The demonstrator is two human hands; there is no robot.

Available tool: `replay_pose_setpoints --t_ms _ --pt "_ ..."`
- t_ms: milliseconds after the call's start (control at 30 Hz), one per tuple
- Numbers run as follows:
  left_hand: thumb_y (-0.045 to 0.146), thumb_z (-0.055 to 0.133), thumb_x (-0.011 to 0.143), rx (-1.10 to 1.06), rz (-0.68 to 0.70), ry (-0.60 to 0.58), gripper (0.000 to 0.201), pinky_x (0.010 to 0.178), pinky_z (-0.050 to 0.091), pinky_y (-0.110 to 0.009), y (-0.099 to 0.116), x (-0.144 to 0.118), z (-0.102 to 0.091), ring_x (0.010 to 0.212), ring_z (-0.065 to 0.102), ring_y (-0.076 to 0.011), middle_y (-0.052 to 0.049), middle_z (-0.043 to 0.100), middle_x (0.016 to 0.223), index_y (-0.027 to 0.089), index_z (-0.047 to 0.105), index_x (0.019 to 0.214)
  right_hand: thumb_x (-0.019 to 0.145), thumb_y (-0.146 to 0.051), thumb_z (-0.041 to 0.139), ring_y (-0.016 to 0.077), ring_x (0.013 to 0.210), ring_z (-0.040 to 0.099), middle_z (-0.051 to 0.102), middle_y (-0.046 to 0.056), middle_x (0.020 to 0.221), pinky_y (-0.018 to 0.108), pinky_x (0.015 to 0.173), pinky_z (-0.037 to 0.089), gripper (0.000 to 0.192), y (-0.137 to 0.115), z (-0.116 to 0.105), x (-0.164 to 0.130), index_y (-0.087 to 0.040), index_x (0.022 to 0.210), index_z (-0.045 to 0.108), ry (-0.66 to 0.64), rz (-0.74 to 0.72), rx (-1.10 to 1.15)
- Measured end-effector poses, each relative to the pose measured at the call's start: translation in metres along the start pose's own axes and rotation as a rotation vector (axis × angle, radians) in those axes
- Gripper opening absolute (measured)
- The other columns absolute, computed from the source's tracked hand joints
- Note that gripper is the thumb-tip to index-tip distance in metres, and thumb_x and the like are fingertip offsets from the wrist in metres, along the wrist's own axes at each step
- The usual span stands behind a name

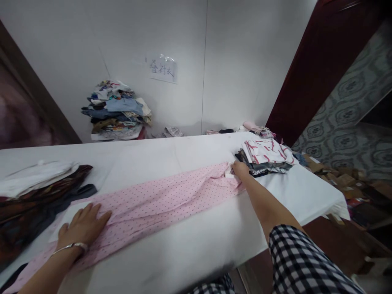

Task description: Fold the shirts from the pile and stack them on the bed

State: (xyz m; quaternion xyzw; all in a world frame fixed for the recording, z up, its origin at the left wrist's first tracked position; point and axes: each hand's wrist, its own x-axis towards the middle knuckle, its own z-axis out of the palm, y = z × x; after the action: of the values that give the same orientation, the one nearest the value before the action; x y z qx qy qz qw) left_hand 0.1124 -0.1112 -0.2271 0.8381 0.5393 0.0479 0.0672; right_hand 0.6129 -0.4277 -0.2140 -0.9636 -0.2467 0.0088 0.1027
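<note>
A pink dotted garment (159, 200) lies stretched lengthwise across the white table (190, 249); the left hand (81, 226) presses flat, fingers spread, on one end; the right hand (240, 168) pinches the far end beside a folded stack (265, 157); smoothed, not yet folded.

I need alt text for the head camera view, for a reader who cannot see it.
Two bare hands hold a pink dotted garment flat on a white table: left hand pressing one end, right hand at the other, beside a stack of folded clothes.
</note>
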Motion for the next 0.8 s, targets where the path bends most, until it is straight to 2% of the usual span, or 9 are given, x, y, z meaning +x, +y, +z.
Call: replay_pose_setpoints --t_ms 133,267,367,433,500,567,700,800 --pt "0.045 0.027 0.087 0.135 0.0 -0.077 0.058 0.108 0.026 -0.055 0.006 -0.003 -0.003 0.143 0.024 -0.0261 -0.01 0.027 0.156 0.019 0.044 0.135 0.093 -0.034 0.043 0.0235 0.098 0.064 0.069 0.016 0.103 0.03 0.08 0.044 0.03 0.011 0.001 -0.006 -0.014 0.103 0.064 0.023 0.025 -0.004" --pt "0.044 0.022 0.088 0.15 -0.001 -0.072 0.058 0.106 0.028 -0.056 0.019 -0.014 -0.011 0.141 0.025 -0.0277 -0.011 0.028 0.155 0.016 0.045 0.133 0.091 -0.03 0.045 0.0276 0.1 0.063 0.068 0.02 0.104 0.034 0.083 0.045 0.031 0.011 -0.005 -0.008 -0.01 0.104 0.065 0.054 -0.011 0.01" --pt "0.042 0.023 0.088 0.142 0.012 -0.038 0.055 0.105 0.029 -0.058 0.025 -0.02 -0.013 0.139 0.029 -0.0295 -0.013 0.031 0.154 0.015 0.047 0.129 0.092 -0.032 0.043 0.0286 0.122 0.05 0.055 0.022 0.13 0.036 0.098 0.038 0.042 -0.002 -0.014 -0.015 -0.008 0.125 0.055 0.129 -0.106 0.026" --pt "0.041 0.024 0.088 0.137 0.005 -0.034 0.053 0.105 0.028 -0.058 0.026 -0.022 -0.013 0.139 0.029 -0.0299 -0.013 0.03 0.154 0.015 0.047 0.129 0.095 -0.038 0.038 0.0261 0.134 0.037 0.043 0.017 0.145 0.036 0.108 0.029 0.05 -0.02 -0.016 -0.026 -0.01 0.135 0.047 0.185 -0.235 0.074" --pt "0.042 0.024 0.089 0.132 0.009 -0.037 0.054 0.105 0.028 -0.059 0.027 -0.022 -0.012 0.139 0.028 -0.0304 -0.014 0.029 0.154 0.015 0.046 0.13 0.096 -0.046 0.032 0.0259 0.141 0.026 0.034 0.015 0.151 0.038 0.113 0.021 0.057 -0.044 -0.012 -0.044 -0.011 0.14 0.043 0.184 -0.377 0.146" --pt "0.042 0.024 0.089 0.126 0.006 -0.035 0.057 0.105 0.026 -0.059 0.027 -0.022 -0.011 0.139 0.027 -0.0308 -0.015 0.028 0.154 0.013 0.043 0.133 0.095 -0.054 0.028 0.0279 0.144 0.016 0.025 0.013 0.155 0.043 0.115 0.015 0.065 -0.07 0.0 -0.063 -0.013 0.144 0.036 0.082 -0.51 0.2" --pt "0.043 0.024 0.089 0.117 -0.014 -0.05 0.06 0.108 0.023 -0.058 0.029 -0.024 -0.012 0.141 0.023 -0.0309 -0.014 0.024 0.156 0.011 0.039 0.138 0.092 -0.064 0.023 0.0291 0.146 0.005 0.011 0.009 0.159 0.051 0.115 0.006 0.072 -0.108 0.029 -0.089 -0.022 0.15 0.024 -0.274 -0.659 0.134" --pt "0.044 0.02 0.089 0.125 -0.021 -0.071 0.063 0.109 0.022 -0.057 0.03 -0.025 -0.013 0.142 0.021 -0.0299 -0.012 0.023 0.157 0.012 0.036 0.14 0.091 -0.066 0.021 0.0291 0.146 0.003 0.007 0.009 0.16 0.052 0.114 0.003 0.074 -0.116 0.038 -0.092 -0.022 0.15 0.023 -0.323 -0.649 0.076"
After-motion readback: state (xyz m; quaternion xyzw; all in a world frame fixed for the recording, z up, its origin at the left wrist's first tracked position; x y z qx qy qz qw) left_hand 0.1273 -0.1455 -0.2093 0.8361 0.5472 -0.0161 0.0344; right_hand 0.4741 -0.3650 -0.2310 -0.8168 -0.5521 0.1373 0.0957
